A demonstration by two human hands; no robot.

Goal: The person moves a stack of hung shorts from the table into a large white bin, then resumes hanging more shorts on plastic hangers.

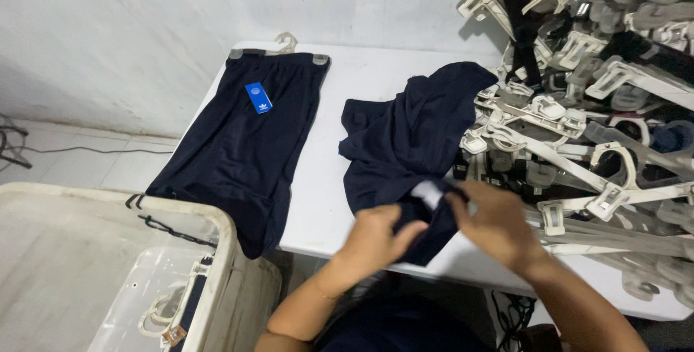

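A crumpled dark navy garment [412, 135] lies in the middle of the white table [376, 70]. My left hand [379, 240] grips its near edge at the table's front. My right hand [495, 225] pinches the same edge beside a small white label [428, 194] sewn into the cloth. Both hands are blurred by motion. To the left, a second navy garment [246, 142] lies flat, clipped to a white hanger [283, 47], with a blue tag [258, 97] on it; its lower end hangs over the table's front edge.
A big heap of white and grey clip hangers [593, 99] fills the table's right side. A cream plastic bin [130, 272] stands at the lower left, with a hanger and dark cloth inside. A cable [87, 151] runs along the tiled floor by the white wall.
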